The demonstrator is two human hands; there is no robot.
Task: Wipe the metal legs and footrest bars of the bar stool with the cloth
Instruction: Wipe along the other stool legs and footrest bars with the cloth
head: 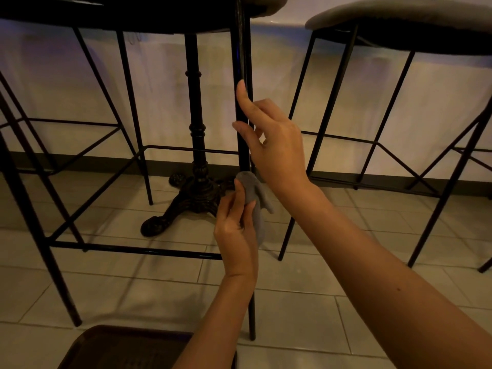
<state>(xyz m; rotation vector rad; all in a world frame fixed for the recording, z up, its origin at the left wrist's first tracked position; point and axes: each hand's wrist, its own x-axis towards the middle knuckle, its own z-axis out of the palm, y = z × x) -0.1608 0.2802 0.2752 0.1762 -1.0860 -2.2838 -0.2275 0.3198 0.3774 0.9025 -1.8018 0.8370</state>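
Observation:
The bar stool's near black metal leg (241, 54) runs down the middle of the view from the dark seat to the tiled floor. My right hand (271, 139) is around this leg at mid height, thumb and index finger on it. My left hand (235, 230) grips a grey cloth (254, 198) and presses it against the same leg just below the right hand. The stool's front footrest bar (133, 249) runs left from the leg behind my left wrist.
An ornate black table pedestal (197, 145) with curled feet stands behind the stool. A second stool (399, 27) with thin black legs stands to the right, another frame (16, 155) at the left. A brown tray-like surface (119, 347) lies at the bottom edge.

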